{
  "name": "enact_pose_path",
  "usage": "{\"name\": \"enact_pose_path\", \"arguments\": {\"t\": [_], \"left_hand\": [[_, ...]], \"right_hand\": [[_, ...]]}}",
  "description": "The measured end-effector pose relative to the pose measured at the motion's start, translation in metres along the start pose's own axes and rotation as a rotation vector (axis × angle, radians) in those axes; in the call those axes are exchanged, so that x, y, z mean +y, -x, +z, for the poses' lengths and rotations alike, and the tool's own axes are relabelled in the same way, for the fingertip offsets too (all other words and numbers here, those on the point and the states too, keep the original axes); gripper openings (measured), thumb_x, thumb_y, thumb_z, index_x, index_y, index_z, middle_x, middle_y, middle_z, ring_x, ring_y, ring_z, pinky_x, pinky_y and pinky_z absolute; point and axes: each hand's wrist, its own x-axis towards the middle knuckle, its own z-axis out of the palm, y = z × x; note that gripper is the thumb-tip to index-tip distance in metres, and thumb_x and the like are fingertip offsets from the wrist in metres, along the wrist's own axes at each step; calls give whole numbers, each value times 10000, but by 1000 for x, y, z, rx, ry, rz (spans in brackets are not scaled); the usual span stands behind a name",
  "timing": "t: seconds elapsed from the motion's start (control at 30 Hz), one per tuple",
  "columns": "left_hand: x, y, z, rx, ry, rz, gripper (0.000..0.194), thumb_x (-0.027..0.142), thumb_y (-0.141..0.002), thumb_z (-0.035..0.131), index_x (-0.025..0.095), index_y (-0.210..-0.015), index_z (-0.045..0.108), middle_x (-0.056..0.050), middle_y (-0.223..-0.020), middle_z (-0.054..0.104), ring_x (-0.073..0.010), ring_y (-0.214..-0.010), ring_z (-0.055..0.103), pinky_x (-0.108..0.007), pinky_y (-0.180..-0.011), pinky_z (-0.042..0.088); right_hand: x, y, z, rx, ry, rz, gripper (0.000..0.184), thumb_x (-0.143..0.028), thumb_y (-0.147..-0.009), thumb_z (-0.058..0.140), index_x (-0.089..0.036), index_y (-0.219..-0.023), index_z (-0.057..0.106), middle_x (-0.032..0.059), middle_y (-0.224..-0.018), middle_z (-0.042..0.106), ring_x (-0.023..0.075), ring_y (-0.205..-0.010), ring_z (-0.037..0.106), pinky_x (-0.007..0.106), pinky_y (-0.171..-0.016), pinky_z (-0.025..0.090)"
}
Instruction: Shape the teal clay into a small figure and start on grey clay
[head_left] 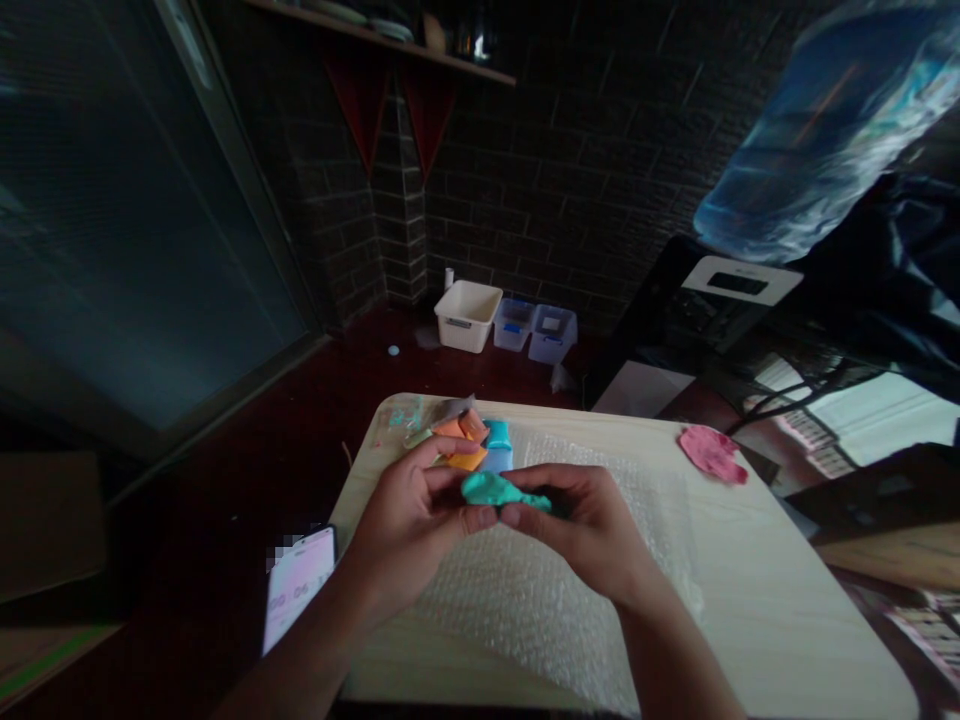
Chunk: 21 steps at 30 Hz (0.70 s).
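A lump of green modelling clay (495,489) is pinched between both hands above the table. My left hand (420,515) closes on its left end, thumb in front. With thumb and fingers, my right hand (581,515) grips the thinner right end. The lump looks flattened and uneven. Just behind the hands lie small packs in orange (466,459) and blue (498,435), partly hidden by my left hand. Under the hands a sheet of bubble wrap (525,610) covers the middle of the table.
A flattened pink piece (712,455) lies at the right back of the wooden table (780,600). A phone showing a timer (300,580) is at the left edge. Beyond, a white basket (466,318) and clear bins (553,335) sit on the floor; a water dispenser (742,280) stands right.
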Motion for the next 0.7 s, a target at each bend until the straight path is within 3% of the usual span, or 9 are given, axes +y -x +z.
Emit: {"name": "enact_pose_path", "arguments": {"t": [0.13, 0.33, 0.43, 0.53, 0.57, 0.7], "left_hand": [[2, 0, -1, 1, 2, -17, 503, 192, -688, 935, 183, -1108, 658, -50, -953, 804, -195, -838, 755, -311, -779, 580], [1, -1, 0, 18, -25, -22, 381, 261, -738, 923, 170, -1058, 737, -42, -932, 797, -163, -828, 733, -276, -765, 584], [1, -4, 0, 55, -11, 29, 349, 316, -802, 878, 169, -1083, 734, -60, -994, 799, -179, -849, 748, -291, -758, 605], [0, -6, -1, 129, -38, 78, 340, 319, -801, 877, 169, -1066, 726, -79, -1086, 802, -221, -985, 767, -321, -854, 616], [0, -6, -1, 147, -58, 86, 339, 314, -792, 884, 169, -1052, 723, -78, -1079, 806, -227, -993, 771, -327, -872, 616], [-2, -5, -1, 181, -108, 147, 309, 280, -764, 898, 176, -979, 701, -60, -1018, 814, -232, -953, 788, -342, -867, 636]], "right_hand": [[3, -2, 0, 22, -168, 76, 222, -353, -803, 892, -232, -986, 860, 18, -744, 776, 122, -582, 646, 260, -570, 542], [8, -4, 6, 97, -282, 142, 286, -448, -842, 848, -169, -819, 794, 11, -651, 704, 99, -474, 610, 202, -436, 476], [9, -4, 9, 137, -234, 131, 338, -507, -878, 799, -174, -930, 778, -5, -658, 669, 86, -427, 549, 180, -358, 377], [10, -6, 9, 229, -233, 83, 352, -471, -846, 839, -208, -1070, 769, -17, -754, 667, 44, -431, 430, 168, -362, 270], [11, -6, 9, 271, -227, 55, 338, -441, -830, 860, -219, -1068, 770, -12, -795, 684, 44, -454, 425, 175, -380, 280], [16, -6, 10, 412, -38, -85, 293, -347, -787, 897, -238, -1034, 783, 28, -876, 756, 140, -645, 599, 279, -570, 499]]}}
